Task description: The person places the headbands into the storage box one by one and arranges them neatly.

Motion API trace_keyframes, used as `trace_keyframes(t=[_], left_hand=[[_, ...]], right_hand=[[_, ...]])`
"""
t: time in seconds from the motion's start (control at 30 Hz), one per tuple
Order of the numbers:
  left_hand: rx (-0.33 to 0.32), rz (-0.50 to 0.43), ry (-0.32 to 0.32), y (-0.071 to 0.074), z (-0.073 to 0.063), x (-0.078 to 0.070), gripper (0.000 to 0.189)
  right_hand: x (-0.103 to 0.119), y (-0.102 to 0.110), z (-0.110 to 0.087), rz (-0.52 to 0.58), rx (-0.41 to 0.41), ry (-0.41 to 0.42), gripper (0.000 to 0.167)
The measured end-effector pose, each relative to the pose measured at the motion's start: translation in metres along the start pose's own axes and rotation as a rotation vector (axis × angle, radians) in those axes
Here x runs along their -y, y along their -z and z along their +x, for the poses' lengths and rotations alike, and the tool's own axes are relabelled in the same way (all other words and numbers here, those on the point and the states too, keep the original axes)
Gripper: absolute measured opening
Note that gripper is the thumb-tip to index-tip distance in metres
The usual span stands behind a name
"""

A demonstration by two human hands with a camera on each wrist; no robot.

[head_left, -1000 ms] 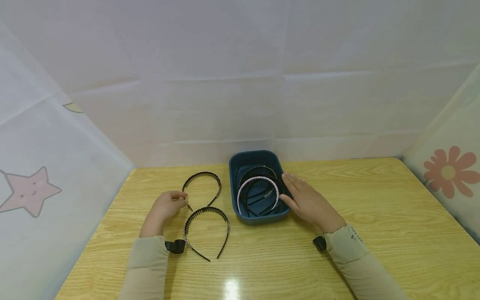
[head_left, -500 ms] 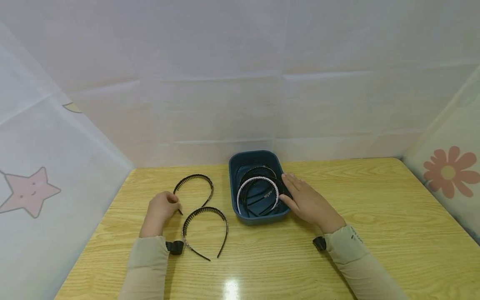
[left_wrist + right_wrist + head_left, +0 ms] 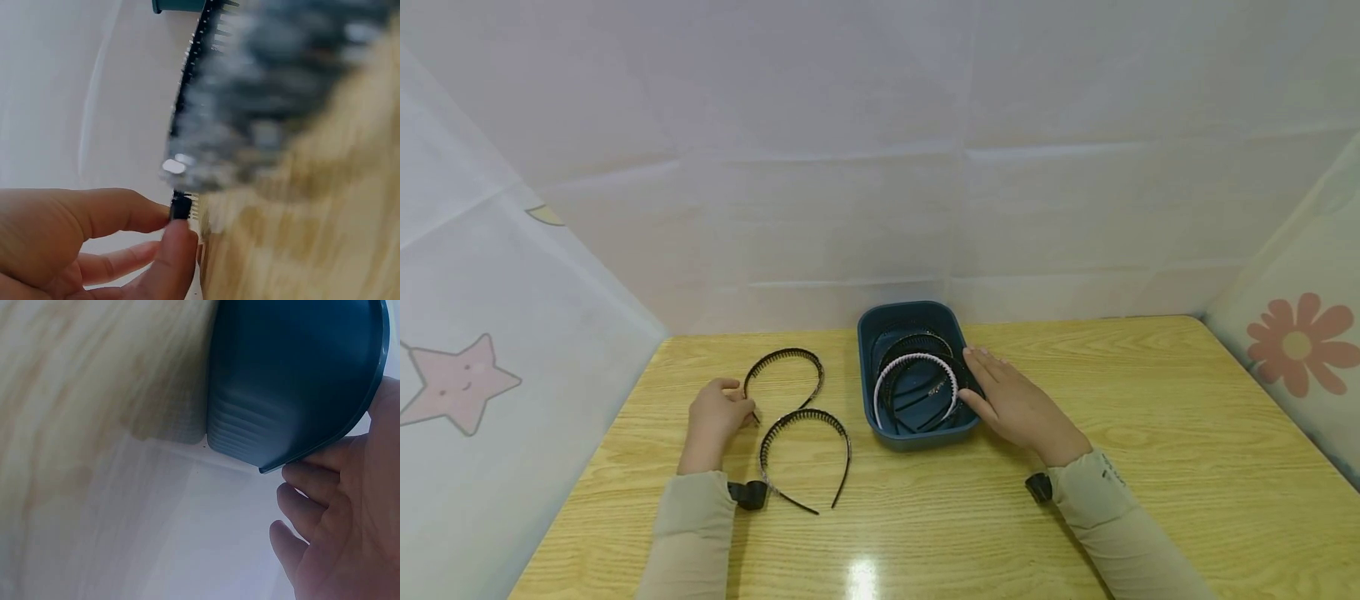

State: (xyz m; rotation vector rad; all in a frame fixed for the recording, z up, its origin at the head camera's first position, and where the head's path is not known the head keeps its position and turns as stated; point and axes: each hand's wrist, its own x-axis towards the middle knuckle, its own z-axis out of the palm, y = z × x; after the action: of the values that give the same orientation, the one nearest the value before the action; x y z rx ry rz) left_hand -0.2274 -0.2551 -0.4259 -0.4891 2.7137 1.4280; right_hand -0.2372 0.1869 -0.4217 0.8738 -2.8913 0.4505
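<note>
My left hand (image 3: 717,412) pinches one end of a black toothed headband (image 3: 784,351) lying on the table's left part. In the left wrist view, thumb and forefinger meet at its dark tip (image 3: 180,207). A second black headband (image 3: 807,412) with shiny stones lies just in front, overlapping or touching the first; I cannot tell which. A blue plastic bin (image 3: 917,442) stands right of them, holding a pale pink headband (image 3: 916,357) and several black ones. My right hand (image 3: 1018,408) rests with straight fingers against the bin's right rim.
The wooden table (image 3: 1150,433) reaches to a pale cloth backdrop (image 3: 820,208). Side cloths bear a pink star (image 3: 460,383) on the left and a red flower (image 3: 1300,343) on the right.
The left hand has taken hold of the rear headband and shifted it left. The front headband has moved slightly left and back too. The right hand has stayed at the bin.
</note>
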Motion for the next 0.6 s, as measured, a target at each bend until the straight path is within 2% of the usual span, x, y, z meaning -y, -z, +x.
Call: trace_keyframes(t=[0.17,0.37,0.47,0.6], left_hand=[[0.044,-0.182,0.065,0.0021,0.0051,0.0081,0.059],[0.101,-0.404,0.095,0.0026,0.0031,0.0076,0.053],[0.107,-0.456,0.105,0.0028,0.0037,0.0070,0.054],[0.086,-0.458,0.099,0.0022,0.0045,0.0060,0.054]], right_hand=[[0.0012,0.0008,-0.0008,-0.001,-0.002,0.000,0.070],[0.0020,0.0016,-0.0013,0.004,-0.001,0.000,0.070],[0.0019,0.0015,-0.0013,0.004,-0.008,0.007,0.070],[0.0024,0.0016,-0.0006,0.002,-0.011,0.006,0.070]])
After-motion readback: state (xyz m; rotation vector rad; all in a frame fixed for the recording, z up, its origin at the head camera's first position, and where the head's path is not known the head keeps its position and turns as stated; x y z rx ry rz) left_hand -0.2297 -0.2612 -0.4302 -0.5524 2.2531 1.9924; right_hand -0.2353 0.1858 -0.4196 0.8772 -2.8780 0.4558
